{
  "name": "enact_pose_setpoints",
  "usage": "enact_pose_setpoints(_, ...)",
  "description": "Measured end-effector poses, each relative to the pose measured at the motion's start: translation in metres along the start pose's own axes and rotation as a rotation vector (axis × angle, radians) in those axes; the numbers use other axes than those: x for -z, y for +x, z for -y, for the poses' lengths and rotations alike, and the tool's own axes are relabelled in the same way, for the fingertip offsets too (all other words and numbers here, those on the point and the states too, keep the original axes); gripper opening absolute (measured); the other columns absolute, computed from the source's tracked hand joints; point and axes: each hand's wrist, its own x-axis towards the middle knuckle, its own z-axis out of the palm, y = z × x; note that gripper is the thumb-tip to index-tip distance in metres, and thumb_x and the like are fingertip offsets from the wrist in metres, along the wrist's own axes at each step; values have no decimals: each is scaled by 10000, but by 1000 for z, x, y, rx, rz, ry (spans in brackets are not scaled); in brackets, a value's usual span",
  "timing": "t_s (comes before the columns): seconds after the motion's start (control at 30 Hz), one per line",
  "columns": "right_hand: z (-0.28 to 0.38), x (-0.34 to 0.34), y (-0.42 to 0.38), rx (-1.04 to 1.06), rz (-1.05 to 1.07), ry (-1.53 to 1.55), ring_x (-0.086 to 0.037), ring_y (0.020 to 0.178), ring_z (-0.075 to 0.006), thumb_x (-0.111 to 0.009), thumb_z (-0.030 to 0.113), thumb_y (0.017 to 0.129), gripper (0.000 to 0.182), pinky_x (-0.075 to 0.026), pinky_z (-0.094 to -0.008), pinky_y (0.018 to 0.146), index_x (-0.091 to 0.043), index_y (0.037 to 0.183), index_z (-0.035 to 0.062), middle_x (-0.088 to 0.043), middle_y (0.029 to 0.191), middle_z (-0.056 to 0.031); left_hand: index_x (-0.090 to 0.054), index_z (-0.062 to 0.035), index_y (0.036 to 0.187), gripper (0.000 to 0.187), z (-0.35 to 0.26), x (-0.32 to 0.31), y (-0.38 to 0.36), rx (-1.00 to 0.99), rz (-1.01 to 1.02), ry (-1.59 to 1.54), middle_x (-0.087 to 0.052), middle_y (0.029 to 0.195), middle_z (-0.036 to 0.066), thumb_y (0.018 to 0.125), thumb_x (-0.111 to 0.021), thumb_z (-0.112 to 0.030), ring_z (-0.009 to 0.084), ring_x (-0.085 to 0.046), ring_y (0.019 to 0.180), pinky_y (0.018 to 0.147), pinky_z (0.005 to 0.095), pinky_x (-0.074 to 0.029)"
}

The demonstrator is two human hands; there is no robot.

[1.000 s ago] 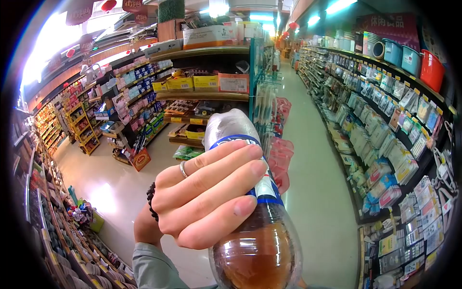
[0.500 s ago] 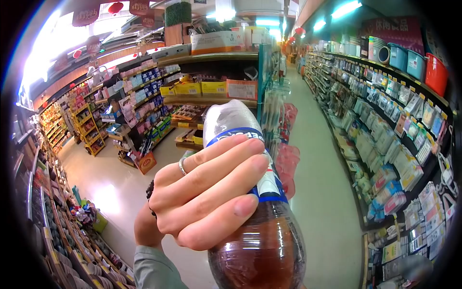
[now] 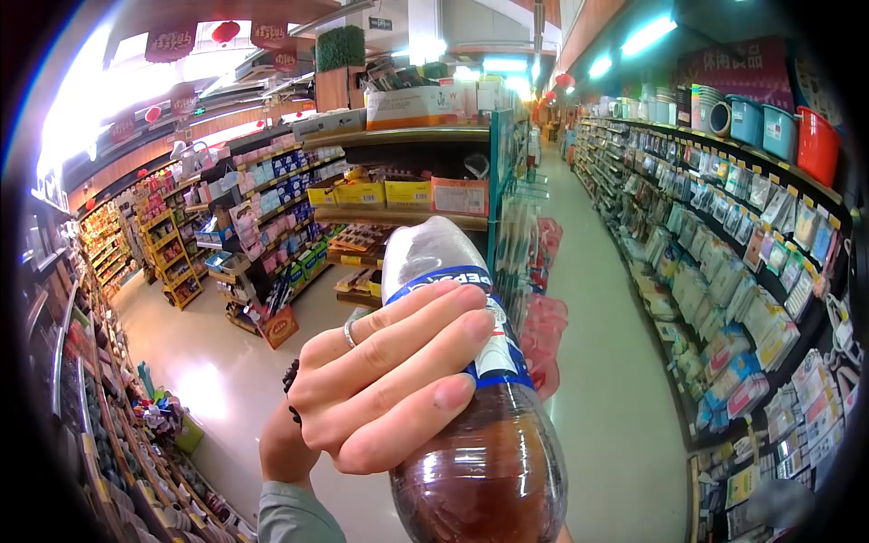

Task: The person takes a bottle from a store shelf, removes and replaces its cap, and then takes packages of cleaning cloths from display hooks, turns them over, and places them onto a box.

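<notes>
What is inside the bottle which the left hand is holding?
The bottle contains brown liquid, visible below the label. Its far end looks pale, with no brown showing. The label and left hand cover the middle, so the contents there cannot be seen.

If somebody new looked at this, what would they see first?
Probably the big Pepsi bottle with brown drink inside, right in the middle and very close, with the left hand wrapped around its blue-and-white label. Next, maybe the bright red bucket on top of the shelves at the right, beside two blue ones. A round red lantern hangs at the top left too.
</notes>
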Motion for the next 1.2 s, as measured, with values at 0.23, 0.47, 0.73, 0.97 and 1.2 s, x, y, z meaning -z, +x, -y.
enact_pose_setpoints(0.23, 32, -34, -26, 38, 131, -141, -699, 886, -251, -628, 60, 975, 213, -582, -372, 813, -651, 1141, -71, -709, 1029, -175, -488, 52, 1182, 351, -2, 4, -14, 35, 72, -81, -707, 1031, 282, 890, -666, -28, 396, -735, 932, 811, 473, -640)
enact_pose_setpoints(0.47, 96, -97, -66, 185, 119, -516, -686, 802, -181, -715, 28, 904, 237, -570, -324, 774, -671, 1114, -73, -719, 910, -120, -517, 94, 1110, 301, -12, -7, -35, 122, 49, -138, -709, 949, 301, 885, -682, -18, 397, -742, 865, 770, 467, -644)
enact_pose_setpoints(0.73, 148, -143, -107, 221, 229, -534, -684, 997, -182, -754, -60, 836, 390, -564, -332, 896, -626, 1205, -72, -703, 1096, -124, -524, -61, 1248, 700, -75, -29, -118, 586, -87, -25, -743, 1050, 153, 677, -926, -118, 268, -742, 879, 764, 331, -598)
enact_pose_setpoints(0.97, 198, -214, -165, 835, 489, -1007, -707, 854, -192, -858, 44, 745, 443, -566, -299, 785, -683, 1148, -10, -720, 985, -100, -634, -82, 1219, 745, -157, -3, -180, 921, 735, 211, -745, 1101, 70, 555, -950, -204, 192, -731, 878, 843, 314, -587)
enact_pose_setpoints(1.2, 205, -247, -179, 900, 627, -1048, -676, 710, -225, -898, 92, 701, 443, -524, -291, 626, -706, 1074, -53, -714, 874, -145, -532, 38, 1282, 617, -176, 0, -233, 815, 598, -293, -723, 1078, 216, 746, -817, -74, 335, -730, 918, 774, 385, -603)
